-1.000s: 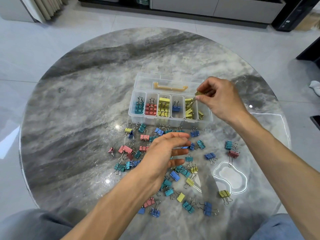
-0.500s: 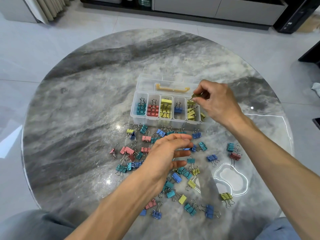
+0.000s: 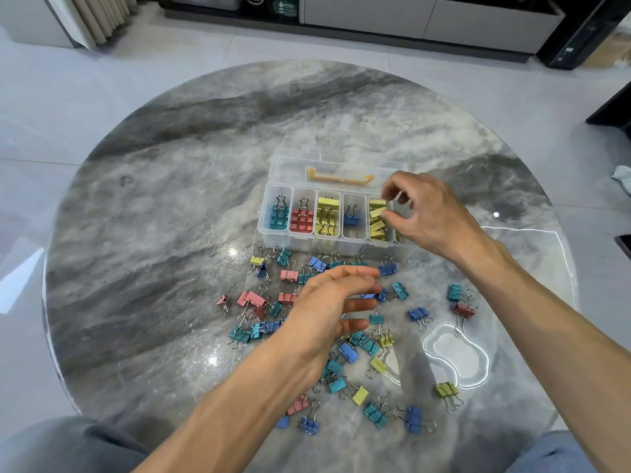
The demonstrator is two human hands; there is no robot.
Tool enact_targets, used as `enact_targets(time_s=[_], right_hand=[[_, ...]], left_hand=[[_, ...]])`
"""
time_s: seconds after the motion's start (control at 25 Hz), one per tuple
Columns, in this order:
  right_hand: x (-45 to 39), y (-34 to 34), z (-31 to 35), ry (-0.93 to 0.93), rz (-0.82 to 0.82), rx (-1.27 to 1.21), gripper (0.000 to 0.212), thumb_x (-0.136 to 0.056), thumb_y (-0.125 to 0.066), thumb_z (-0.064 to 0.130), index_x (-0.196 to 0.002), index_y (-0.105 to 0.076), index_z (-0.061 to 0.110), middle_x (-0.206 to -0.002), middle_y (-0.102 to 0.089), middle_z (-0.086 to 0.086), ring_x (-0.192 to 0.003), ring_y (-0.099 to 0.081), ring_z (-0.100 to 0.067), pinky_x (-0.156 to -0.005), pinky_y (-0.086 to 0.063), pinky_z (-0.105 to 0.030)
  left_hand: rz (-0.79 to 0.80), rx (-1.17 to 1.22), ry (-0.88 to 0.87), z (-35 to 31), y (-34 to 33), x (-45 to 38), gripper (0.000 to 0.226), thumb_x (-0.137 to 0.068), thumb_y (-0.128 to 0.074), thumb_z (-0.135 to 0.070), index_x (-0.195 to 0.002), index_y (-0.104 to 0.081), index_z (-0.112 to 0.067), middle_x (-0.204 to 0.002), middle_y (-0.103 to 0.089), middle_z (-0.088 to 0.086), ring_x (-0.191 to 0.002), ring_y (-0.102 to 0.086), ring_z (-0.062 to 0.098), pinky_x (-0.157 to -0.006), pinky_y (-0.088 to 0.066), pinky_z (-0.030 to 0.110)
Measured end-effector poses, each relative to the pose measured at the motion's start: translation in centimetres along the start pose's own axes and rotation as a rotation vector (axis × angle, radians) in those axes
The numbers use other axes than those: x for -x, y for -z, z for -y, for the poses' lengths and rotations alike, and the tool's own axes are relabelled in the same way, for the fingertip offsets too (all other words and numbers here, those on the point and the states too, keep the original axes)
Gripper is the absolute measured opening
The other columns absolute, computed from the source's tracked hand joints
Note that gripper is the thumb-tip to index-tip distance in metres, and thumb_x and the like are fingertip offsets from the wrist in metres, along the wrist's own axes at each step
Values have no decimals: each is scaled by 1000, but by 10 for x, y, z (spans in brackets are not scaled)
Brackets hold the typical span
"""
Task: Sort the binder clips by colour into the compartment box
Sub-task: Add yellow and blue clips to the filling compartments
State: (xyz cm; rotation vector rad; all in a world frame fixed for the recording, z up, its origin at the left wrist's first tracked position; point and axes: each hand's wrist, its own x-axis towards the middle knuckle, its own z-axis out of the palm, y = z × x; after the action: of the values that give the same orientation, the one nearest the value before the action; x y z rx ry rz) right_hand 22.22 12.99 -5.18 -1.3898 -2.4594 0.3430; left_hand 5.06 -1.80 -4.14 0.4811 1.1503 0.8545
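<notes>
Many loose clips: binder clips [image 3: 345, 339] lie scattered on the marble table [image 3: 170, 233], just in front of the compartment box [image 3: 290, 240]; teal, blue, pink, yellow.
Head view, box: clear plastic, lid folded back, yellow handle [image 3: 338, 177]; compartments from the left hold teal, red, yellow, one blue, then yellow again.
Head view, right hand [image 3: 433, 220]: over the box's right-hand compartments, thumb and forefinger apart, other fingers loosely bent; nothing visibly held.
Head view, left hand [image 3: 327, 308]: hovering above the pile, fingers straight and relaxed, holding nothing.
Handling (judgement): clips look light and stiff, painted steel bodies likely slick; wire loops likely to tangle with neighbours.
Where to grip (judgement): pinch the coloured body across its flat sides, or lift by one wire loop.
Look: small folded coloured bodies, silver wire handles, some splayed open.
Progress (judgement): early; most clips unsorted.
</notes>
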Motion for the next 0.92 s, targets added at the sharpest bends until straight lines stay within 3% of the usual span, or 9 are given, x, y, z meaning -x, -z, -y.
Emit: enact_targets(time_s=[0.08, 0.16, 0.36, 0.76, 0.92], right_hand=[[3, 0, -1, 12, -21, 69, 9, -86, -71, 24, -86, -64, 18, -90, -59, 6, -87, -50, -16, -80, -46, -40], [3, 0, -2, -7, 4, 109, 9, -87, -71, 26, -84, -70, 17, -90, -59, 3, -89, -49, -19, -79, -45, -39], [-3, -1, 2, -34, 53, 146, 15, -90, -66, 26, -102, -71, 19, -102, -62, 2, -96, -47, -16, -79, -35, -31], [-6, -3, 14, -107, 62, 225, 26, -94, -60, 23, -118, -68, 19, -109, -63, 0, -103, -50, -22, -84, -42, -35], [-15, -4, 19, -159, 91, 321, 14, -93, -61, 20, -102, -71, 16, -105, -62, -1, -104, -52, -22, -73, -40, -32]], left_hand=[[-3, -3, 1, 0, 1, 0, 19, -93, -61, -14, -108, -72, -15, -107, -75, 4, -87, -65, 14, -69, -50, 26], [-6, -3, 2, 0, 1, -1, 18, -93, -62, -14, -108, -72, -15, -106, -75, 4, -87, -65, 14, -69, -50, 26], [-9, -7, 7, 1, 0, -1, 18, -93, -62, -14, -108, -73, -15, -105, -76, 3, -86, -66, 14, -69, -51, 26], [-11, 9, 4, -1, -1, 0, 18, -93, -61, -12, -107, -73, -13, -109, -75, 8, -85, -64, 14, -66, -49, 24], [-16, 16, 4, -1, 0, -1, 19, -93, -61, -12, -109, -72, -12, -107, -75, 7, -86, -64, 14, -66, -49, 24]])
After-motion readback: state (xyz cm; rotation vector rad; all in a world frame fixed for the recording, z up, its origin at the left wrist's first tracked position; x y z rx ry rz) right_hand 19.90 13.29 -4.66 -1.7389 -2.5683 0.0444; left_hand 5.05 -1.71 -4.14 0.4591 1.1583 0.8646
